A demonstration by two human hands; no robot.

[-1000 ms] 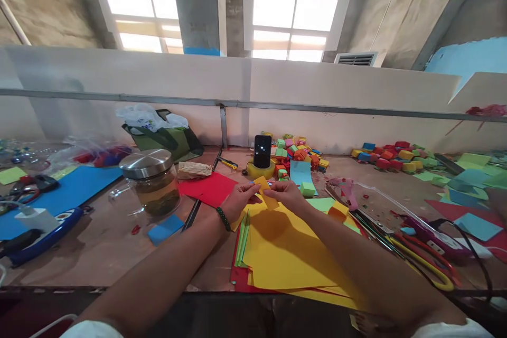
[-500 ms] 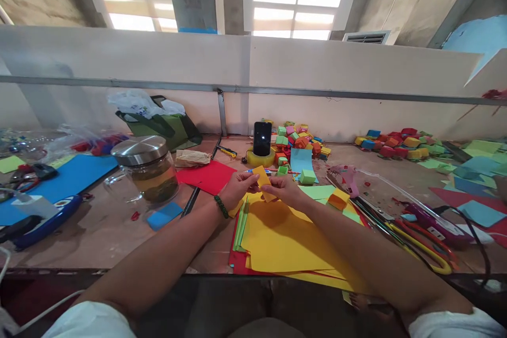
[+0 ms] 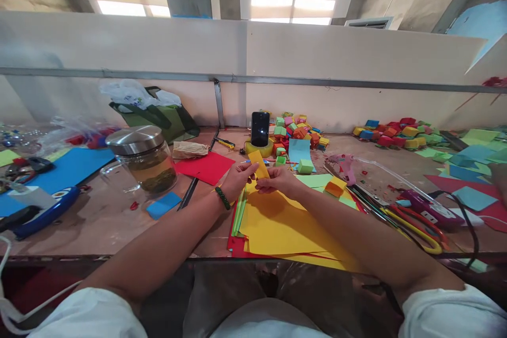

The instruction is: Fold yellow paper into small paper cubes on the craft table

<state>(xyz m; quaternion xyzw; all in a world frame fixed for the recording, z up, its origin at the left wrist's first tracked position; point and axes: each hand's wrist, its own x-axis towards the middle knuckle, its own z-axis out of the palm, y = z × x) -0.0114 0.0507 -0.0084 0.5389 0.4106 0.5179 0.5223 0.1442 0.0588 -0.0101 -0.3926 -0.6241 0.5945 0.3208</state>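
Left hand and right hand pinch a yellow paper at its nine and five o'clock; light, even pressure should keep edges true.

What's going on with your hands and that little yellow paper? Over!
Left hand and right hand pinching small yellow paper. Paper raised near stacked yellow sheets. Phone standing just beyond; nothing blocking the hands.

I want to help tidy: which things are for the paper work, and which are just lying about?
Probably for the job:
yellow paper piece, held in the fingers
yellow sheets
paper cubes

Probably just lying about:
lidded glass mug
phone
green bag
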